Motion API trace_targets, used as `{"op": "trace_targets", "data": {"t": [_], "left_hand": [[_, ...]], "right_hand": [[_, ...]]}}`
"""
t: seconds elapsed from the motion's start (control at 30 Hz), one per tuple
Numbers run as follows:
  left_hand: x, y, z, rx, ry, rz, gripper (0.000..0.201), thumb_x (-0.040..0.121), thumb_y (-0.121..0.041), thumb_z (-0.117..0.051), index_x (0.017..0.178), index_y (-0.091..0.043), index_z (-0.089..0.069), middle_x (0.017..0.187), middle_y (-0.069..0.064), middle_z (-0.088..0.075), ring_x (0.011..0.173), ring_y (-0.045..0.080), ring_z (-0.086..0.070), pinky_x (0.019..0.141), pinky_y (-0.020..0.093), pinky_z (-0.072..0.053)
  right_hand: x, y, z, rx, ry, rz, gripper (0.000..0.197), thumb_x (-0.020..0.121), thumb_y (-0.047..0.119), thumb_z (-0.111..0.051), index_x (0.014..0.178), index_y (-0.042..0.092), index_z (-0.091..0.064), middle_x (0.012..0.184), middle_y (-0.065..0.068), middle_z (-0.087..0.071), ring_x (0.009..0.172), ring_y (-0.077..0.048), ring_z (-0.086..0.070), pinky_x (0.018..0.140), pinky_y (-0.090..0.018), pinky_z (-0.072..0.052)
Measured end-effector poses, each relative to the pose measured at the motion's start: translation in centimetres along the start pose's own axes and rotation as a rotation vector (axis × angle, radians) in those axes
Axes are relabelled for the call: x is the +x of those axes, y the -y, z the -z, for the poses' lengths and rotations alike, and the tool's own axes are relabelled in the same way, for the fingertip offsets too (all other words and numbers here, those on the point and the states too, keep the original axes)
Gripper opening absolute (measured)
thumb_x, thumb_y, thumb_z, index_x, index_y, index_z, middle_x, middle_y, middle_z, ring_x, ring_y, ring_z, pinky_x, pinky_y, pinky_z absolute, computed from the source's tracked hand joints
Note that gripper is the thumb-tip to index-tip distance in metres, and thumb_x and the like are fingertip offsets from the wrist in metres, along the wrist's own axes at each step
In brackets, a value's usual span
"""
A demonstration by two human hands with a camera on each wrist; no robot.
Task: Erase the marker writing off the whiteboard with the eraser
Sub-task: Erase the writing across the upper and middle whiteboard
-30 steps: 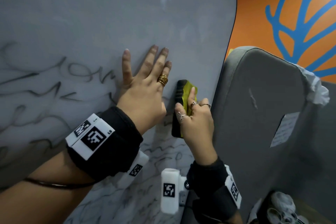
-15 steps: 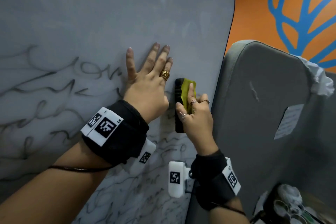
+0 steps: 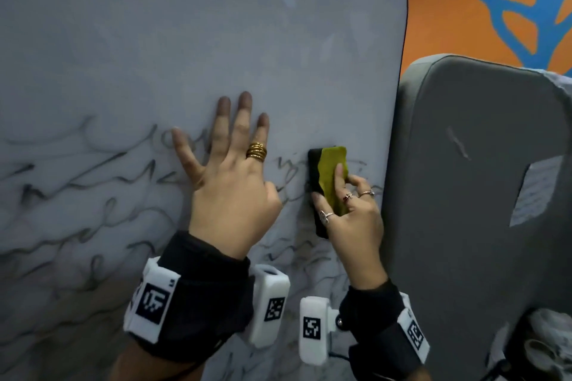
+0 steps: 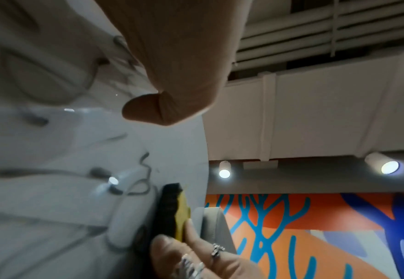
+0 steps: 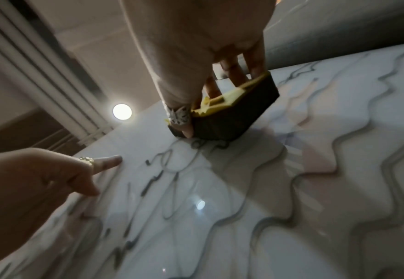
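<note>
A grey-white whiteboard [image 3: 192, 40] fills the head view, with black marker writing [image 3: 77, 182] smeared over its lower half. My right hand [image 3: 349, 207] grips a black-and-yellow eraser [image 3: 328, 176] and holds it against the board near the right edge, over some scribbles. The eraser [image 5: 232, 111] shows in the right wrist view with fingers curled round it, and the eraser [image 4: 172, 211] is also in the left wrist view. My left hand [image 3: 229, 170] lies flat on the board with fingers spread, just left of the eraser.
A grey padded panel [image 3: 476, 182] stands right beside the board's right edge, with a paper label [image 3: 532, 189] on it. Behind is an orange wall [image 3: 439, 3] with a blue pattern. Ceiling lamps [image 4: 225, 172] show in the left wrist view.
The eraser has slid to the right along the board, away from my left hand, uncovering scribbles between them. My left hand has stayed flat on the board.
</note>
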State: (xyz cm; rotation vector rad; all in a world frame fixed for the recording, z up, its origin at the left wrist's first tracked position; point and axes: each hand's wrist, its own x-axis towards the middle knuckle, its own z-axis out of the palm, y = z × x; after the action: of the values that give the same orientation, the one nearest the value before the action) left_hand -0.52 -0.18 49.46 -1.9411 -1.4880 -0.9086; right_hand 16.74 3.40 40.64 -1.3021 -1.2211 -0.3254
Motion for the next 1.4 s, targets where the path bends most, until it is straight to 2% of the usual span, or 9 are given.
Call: {"op": "trace_targets", "data": {"t": [0.23,0.33,0.5,0.7,0.83,0.97,1.07,1.2,1.4], "left_hand": [[0.1,-0.1,0.3,0.054,0.035,-0.008,0.085,0.072,-0.033,-0.032,0.152,-0.028,-0.006,0.157,-0.002,0.022,0.142,0.017,0.027,0.091,0.054,0.035],[0.2,0.0,0.3,0.093,0.038,-0.012,0.086,0.070,-0.034,-0.028,0.152,-0.028,-0.005,0.157,-0.002,0.023,0.142,0.018,0.027,0.089,0.053,0.036],[0.0,-0.3,0.0,0.094,0.005,0.008,0.085,0.072,-0.033,-0.036,0.152,-0.027,-0.010,0.159,-0.001,0.018,0.144,0.018,0.023,0.093,0.053,0.033],[0.0,-0.4,0.3,0.041,0.048,0.002,0.083,0.079,-0.029,-0.041,0.152,-0.029,-0.001,0.156,-0.004,0.025,0.141,0.016,0.029,0.098,0.060,0.028],[0.0,0.1,0.0,0.042,0.018,0.002,0.084,0.071,-0.031,-0.034,0.152,-0.029,-0.010,0.158,-0.004,0.018,0.143,0.015,0.024,0.094,0.055,0.032],[0.0,-0.2,-0.1,0.030,0.010,0.017,0.086,0.068,-0.031,-0.033,0.152,-0.029,-0.014,0.159,-0.004,0.017,0.144,0.015,0.022,0.094,0.052,0.033],[0.0,-0.5,0.0,0.022,0.019,0.029,0.087,0.068,-0.031,-0.032,0.152,-0.029,-0.010,0.158,-0.004,0.020,0.143,0.014,0.025,0.092,0.052,0.034],[0.1,-0.3,0.0,0.045,0.030,0.027,0.086,0.069,-0.032,-0.029,0.152,-0.031,-0.005,0.157,-0.005,0.024,0.141,0.014,0.028,0.090,0.053,0.036],[0.1,-0.6,-0.1,0.035,0.011,0.048,0.087,0.067,-0.032,-0.033,0.152,-0.030,-0.013,0.159,-0.005,0.017,0.144,0.015,0.022,0.091,0.051,0.035]], "right_hand": [[1.6,-4.6,2.1,-0.073,0.053,-0.359,0.048,0.089,0.038,-0.060,0.132,0.018,-0.056,0.121,-0.002,-0.051,0.111,-0.020,-0.051,0.077,-0.029,-0.037],[1.9,-4.1,1.7,0.008,0.024,-0.291,0.048,0.087,0.034,-0.064,0.130,0.013,-0.057,0.116,-0.004,-0.051,0.102,-0.014,-0.051,0.077,-0.029,-0.040],[0.6,-3.5,1.2,0.030,0.052,-0.061,0.056,0.078,0.034,-0.073,0.131,0.029,-0.055,0.113,0.007,-0.050,0.093,-0.005,-0.050,0.071,-0.028,-0.045],[3.1,-6.3,3.1,0.007,0.034,-0.310,0.049,0.082,0.033,-0.069,0.129,0.020,-0.059,0.104,0.008,-0.048,0.098,-0.010,-0.051,0.078,-0.024,-0.036],[2.8,-3.8,1.4,0.138,-0.027,-0.167,0.053,0.079,0.026,-0.074,0.128,0.013,-0.058,0.100,0.005,-0.047,0.091,-0.005,-0.049,0.081,-0.027,-0.043],[0.7,-1.9,1.2,0.058,0.053,0.032,0.060,0.070,0.044,-0.066,0.128,0.030,-0.058,0.110,0.010,-0.051,0.089,-0.001,-0.050,0.070,-0.023,-0.043],[1.2,-3.0,2.6,-0.070,0.102,-0.048,0.056,0.074,0.044,-0.071,0.128,0.040,-0.056,0.115,0.014,-0.050,0.093,-0.004,-0.052,0.070,-0.026,-0.041],[2.9,-3.8,3.2,-0.063,0.092,-0.146,0.054,0.077,0.039,-0.070,0.129,0.034,-0.056,0.109,0.011,-0.050,0.098,-0.010,-0.055,0.073,-0.029,-0.044],[0.4,-0.5,1.6,-0.106,0.141,0.265,0.061,0.066,0.049,-0.052,0.123,0.031,-0.063,0.108,0.006,-0.057,0.078,-0.009,-0.055,0.056,-0.021,-0.040]]}}
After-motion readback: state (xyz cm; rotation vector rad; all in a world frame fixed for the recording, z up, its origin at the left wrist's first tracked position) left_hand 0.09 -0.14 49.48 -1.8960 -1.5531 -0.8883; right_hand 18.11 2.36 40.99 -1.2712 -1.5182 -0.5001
